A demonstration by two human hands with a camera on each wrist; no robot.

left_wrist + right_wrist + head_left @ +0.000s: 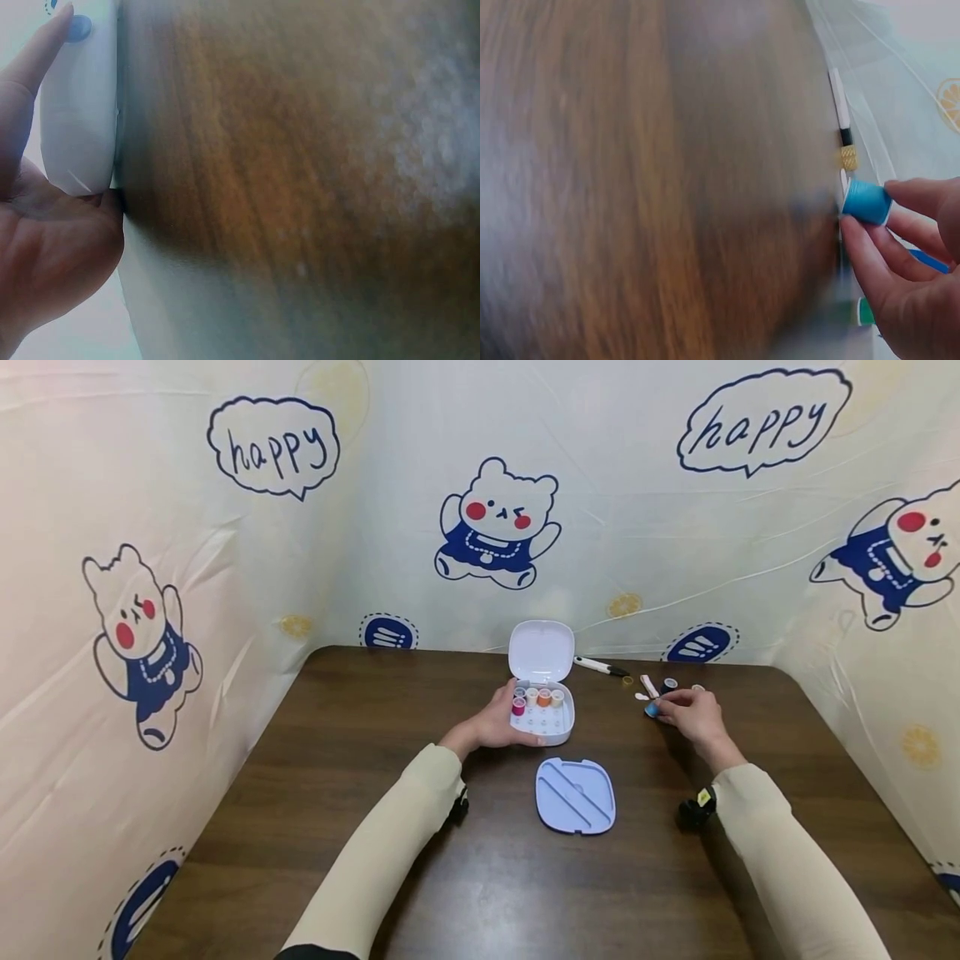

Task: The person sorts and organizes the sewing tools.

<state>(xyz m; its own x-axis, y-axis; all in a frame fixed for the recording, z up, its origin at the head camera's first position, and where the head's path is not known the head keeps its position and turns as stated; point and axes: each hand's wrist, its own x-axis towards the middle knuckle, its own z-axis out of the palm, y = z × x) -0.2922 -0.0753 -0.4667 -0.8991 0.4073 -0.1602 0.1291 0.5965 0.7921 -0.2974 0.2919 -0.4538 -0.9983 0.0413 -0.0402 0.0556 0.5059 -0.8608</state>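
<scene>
A white sewing box (557,737) stands with its lid (542,650) raised, several thread spools (544,697) in its back rows and bare pegs in front. My left hand (496,720) grips the box at its left side, the thumb along the front; in the left wrist view the hand (56,247) wraps the white box wall (79,112). At the right, my right hand (693,717) pinches a blue thread spool (652,710). The right wrist view shows this blue spool (867,202) between thumb and fingertips of the right hand (922,255).
A light blue tray (575,796) lies in front of the box. Behind the right hand are a white pen with a dark tip (598,667), a gold ring-shaped item (627,680), a pale pink piece (648,686) and a dark spool (669,685). A green spool (865,311) shows in the right wrist view.
</scene>
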